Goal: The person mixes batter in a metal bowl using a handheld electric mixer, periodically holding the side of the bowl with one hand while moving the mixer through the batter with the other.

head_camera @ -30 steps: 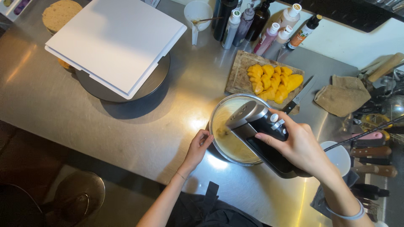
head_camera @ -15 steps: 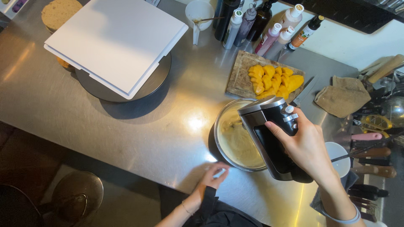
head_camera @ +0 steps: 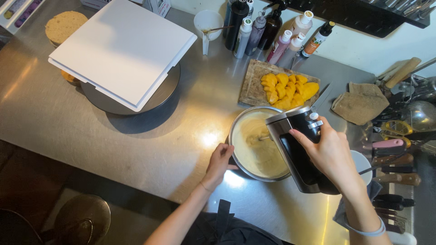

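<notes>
Moved: left hand (head_camera: 220,159) back up from table edge to bowl rim.
Left fingers: resting against steel mixing bowl (head_camera: 237,136).
Right hand (head_camera: 330,154): wrapped around black hand mixer (head_camera: 296,144).
Bowl: beside cutting board (head_camera: 252,81).

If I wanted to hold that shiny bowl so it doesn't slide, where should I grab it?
Probably the near left rim of the metal bowl, coming from the counter's front edge. The left hand already rests there. The right hand and black hand mixer crowd the right side, and the chopping board sits behind.
</notes>
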